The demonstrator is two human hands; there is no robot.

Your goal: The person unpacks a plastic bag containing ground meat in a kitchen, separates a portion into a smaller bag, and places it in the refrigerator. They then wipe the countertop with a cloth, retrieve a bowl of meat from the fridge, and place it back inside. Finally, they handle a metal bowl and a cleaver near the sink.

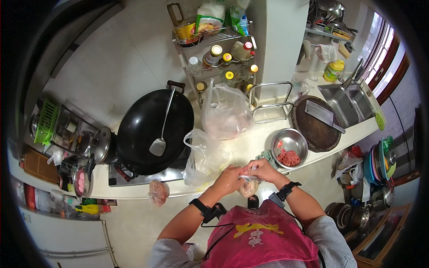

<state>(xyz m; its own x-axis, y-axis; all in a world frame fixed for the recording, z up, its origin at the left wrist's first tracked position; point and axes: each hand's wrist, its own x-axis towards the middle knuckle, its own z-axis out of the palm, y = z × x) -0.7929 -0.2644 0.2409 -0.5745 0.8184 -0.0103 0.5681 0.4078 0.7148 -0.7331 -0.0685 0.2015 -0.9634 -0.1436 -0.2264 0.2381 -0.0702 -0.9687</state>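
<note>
Both hands meet at the gathered neck of a small clear plastic bag [249, 188] with pale, yellowish food inside. My left hand [228, 179] pinches the neck from the left, and my right hand [260, 169] grips it from the right. The bag hangs just off the counter's front edge, above my apron; the fingers partly hide its neck. Right of my hands, a steel bowl [299, 139] contains chopped raw red meat [289, 158]. A crumpled white plastic bag [197, 167] lies left of them, and behind it stands a fuller translucent bag [228, 117].
A black wok [140, 127] with a metal spatula [158, 146] sits on the stove. On the round chopping board [301, 124] rests a cleaver [320, 113], beside the sink [338, 100]. Another tied bag [159, 193] is at the counter's front edge. A bottle rack [214, 40] stands behind.
</note>
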